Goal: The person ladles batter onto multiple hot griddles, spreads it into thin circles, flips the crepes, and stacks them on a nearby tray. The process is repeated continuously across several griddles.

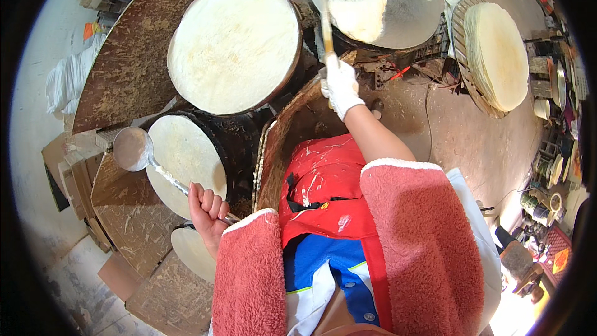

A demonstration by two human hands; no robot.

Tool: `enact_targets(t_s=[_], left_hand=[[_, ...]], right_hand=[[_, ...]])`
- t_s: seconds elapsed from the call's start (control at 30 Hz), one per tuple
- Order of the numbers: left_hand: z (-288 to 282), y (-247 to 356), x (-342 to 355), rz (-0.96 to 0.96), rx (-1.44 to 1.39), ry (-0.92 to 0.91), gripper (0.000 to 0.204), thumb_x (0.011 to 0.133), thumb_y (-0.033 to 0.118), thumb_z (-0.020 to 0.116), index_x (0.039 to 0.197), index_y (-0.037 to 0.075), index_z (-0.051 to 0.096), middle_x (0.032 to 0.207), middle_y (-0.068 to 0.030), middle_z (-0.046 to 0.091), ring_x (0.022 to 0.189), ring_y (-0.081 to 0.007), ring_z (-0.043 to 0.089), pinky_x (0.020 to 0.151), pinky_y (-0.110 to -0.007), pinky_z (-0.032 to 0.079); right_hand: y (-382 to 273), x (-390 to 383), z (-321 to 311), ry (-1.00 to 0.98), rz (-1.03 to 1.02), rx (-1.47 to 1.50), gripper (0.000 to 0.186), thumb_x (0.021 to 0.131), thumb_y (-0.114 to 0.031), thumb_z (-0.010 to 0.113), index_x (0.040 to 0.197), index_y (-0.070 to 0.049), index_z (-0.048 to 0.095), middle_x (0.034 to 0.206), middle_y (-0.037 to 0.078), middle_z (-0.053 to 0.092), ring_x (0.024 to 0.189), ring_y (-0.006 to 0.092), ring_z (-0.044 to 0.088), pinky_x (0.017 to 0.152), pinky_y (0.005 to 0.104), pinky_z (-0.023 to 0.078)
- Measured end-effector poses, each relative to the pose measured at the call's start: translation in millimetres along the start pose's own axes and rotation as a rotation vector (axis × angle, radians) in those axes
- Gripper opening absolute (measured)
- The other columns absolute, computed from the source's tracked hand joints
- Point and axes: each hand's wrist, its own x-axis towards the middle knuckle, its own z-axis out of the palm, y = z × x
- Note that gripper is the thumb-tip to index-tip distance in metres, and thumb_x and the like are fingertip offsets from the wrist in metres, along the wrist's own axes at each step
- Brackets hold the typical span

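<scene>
Left hand [210, 213] grips ladle [132, 149]; gloved right hand [340, 87] grips stick [327, 28] over far griddle [415, 25]. Spreading judged incomplete: batter [360, 15] covers part, the rest bare. Pale rounds [497, 56] lie stacked at right.

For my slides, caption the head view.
Left hand holds a ladle, gloved right hand a slim tool over a partly coated griddle.

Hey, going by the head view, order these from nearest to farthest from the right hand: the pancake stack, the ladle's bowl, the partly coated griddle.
1. Partly coated griddle: nearest, just ahead of the right hand.
2. Pancake stack: farther off, to the right.
3. Ladle's bowl: farthest, over on the left side.
</scene>
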Motion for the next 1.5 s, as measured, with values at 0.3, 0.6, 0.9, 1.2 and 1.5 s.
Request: enact_targets(t_s=[0.3, 0.6, 0.9, 1.2, 1.5], left_hand=[[23.0, -10.2, 10.8, -0.016, 0.123, -0.074, 0.036, 0.104, 0.033, 0.039, 0.070, 0.018, 0.036, 0.049, 0.0076, 0.019, 0.037, -0.0058, 0.015, 0.034, -0.024, 0.019], [72.1, -40.4, 3.2, -0.025, 0.266, -0.055, 0.038, 0.103, 0.032, 0.040, 0.068, 0.019, 0.035, 0.049, 0.0077, 0.019, 0.038, -0.0060, 0.016, 0.036, -0.024, 0.019], [110.0, -81.6, -2.4, -0.092, 0.246, -0.095, 0.041, 0.104, 0.034, 0.039, 0.066, 0.019, 0.033, 0.050, 0.0078, 0.019, 0.039, -0.0063, 0.017, 0.036, -0.025, 0.020], [141.0, -117.2, -8.7, -0.072, 0.256, -0.040, 0.040, 0.104, 0.031, 0.038, 0.067, 0.017, 0.034, 0.049, 0.0071, 0.021, 0.038, -0.0055, 0.018, 0.034, -0.023, 0.022], [180.3, -163.7, -18.6, -0.057, 0.335, -0.006, 0.040, 0.104, 0.032, 0.038, 0.067, 0.018, 0.032, 0.049, 0.0074, 0.021, 0.038, -0.0058, 0.017, 0.034, -0.024, 0.020]], right_hand=[[-63.4, 11.0, -96.4, 0.160, -0.008, 0.208, 0.040, 0.095, -0.045, 0.050, 0.081, -0.007, 0.057, 0.057, -0.001, 0.042, 0.037, 0.0088, 0.031, 0.034, 0.0270, 0.024], [-8.7, -27.6, -126.3, -0.166, 0.092, 0.025, 0.038, 0.096, -0.041, 0.053, 0.086, -0.005, 0.063, 0.058, 0.000, 0.048, 0.035, 0.0075, 0.033, 0.032, 0.0261, 0.024], [-79.5, 7.3, -191.5, -0.038, -0.006, 0.157, 0.045, 0.096, -0.049, 0.050, 0.089, -0.006, 0.062, 0.057, -0.003, 0.043, 0.037, 0.0070, 0.029, 0.035, 0.0245, 0.021], [-62.3, -25.5, -285.2, -0.159, 0.143, -0.282, 0.049, 0.094, -0.049, 0.051, 0.095, -0.003, 0.068, 0.061, 0.000, 0.051, 0.040, 0.0085, 0.039, 0.037, 0.0247, 0.028], [-99.9, 10.3, -305.6, -0.425, -0.249, -0.542, 0.040, 0.092, -0.041, 0.052, 0.087, -0.004, 0.064, 0.059, 0.002, 0.052, 0.049, 0.0117, 0.047, 0.044, 0.0290, 0.035]])
